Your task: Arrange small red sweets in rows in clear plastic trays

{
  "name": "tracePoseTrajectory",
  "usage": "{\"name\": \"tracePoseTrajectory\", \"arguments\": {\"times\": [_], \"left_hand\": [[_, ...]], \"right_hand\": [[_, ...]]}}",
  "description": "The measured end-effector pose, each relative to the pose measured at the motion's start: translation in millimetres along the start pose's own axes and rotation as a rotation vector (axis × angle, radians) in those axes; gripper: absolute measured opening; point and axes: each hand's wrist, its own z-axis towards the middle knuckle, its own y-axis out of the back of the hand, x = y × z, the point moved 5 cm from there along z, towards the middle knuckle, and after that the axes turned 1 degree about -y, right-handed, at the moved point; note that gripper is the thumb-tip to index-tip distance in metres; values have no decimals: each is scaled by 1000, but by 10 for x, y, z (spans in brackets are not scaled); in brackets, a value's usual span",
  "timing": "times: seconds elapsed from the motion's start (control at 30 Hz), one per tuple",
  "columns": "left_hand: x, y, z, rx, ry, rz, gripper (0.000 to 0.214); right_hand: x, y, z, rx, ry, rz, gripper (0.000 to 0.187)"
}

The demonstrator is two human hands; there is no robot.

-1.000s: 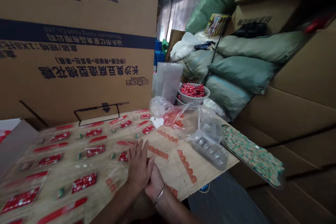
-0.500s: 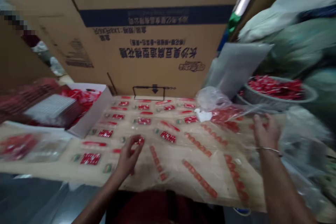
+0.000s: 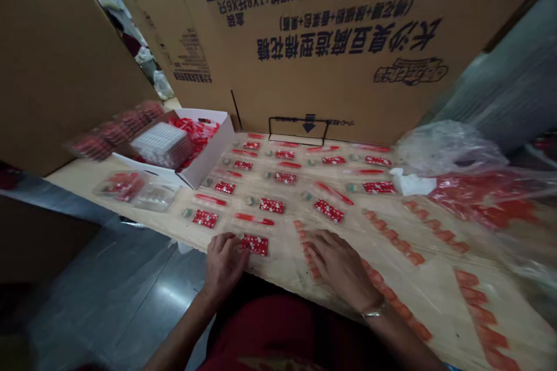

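Observation:
My left hand (image 3: 225, 264) is at the near edge of the table, its fingers bent together at the left end of a red packet with white spots (image 3: 256, 245). This packet lies in a clear plastic tray. My right hand (image 3: 342, 269) rests palm down, fingers stretched over a strip of orange-red pieces (image 3: 300, 232), hiding part of it. Above the left hand lies a red pen-like stick (image 3: 255, 219). More spotted packets (image 3: 272, 205) with red sticks lie in rows of clear trays behind. Other orange-red strips (image 3: 394, 237) are to the right.
A white box (image 3: 204, 159) at the left holds stacked clear trays (image 3: 163, 144) and red sticks. A large cardboard carton (image 3: 339, 87) stands behind the rows. Clear plastic bags (image 3: 450, 148) and a bag with red contents (image 3: 483, 194) are on the right.
The view has turned and come closer. My right hand has moved left from the plastic bags to a strip. My left hand has come down from among the packets to the one nearest the edge.

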Motion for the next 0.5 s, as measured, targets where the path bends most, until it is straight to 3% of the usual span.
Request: {"name": "tracePoseTrajectory", "arguments": {"times": [0.1,0.23,0.3,0.4,0.5], "left_hand": [[68,77,-33,-98,-56,39,10],[136,83,-75,-42,-110,57,9],[152,97,-87,-77,-114,66,10],[177,125,-82,-135,-82,71,12],[190,126,-59,-81,-76,70,9]], "right_hand": [[19,-72,-32,32,45,40,21],[7,-126,-83,78,103,142,24],[-8,-101,-81,88,108,180,25],[-12,-16,-66,57,117,217,23],[-10,76,-72,-33,135,213,23]]}}
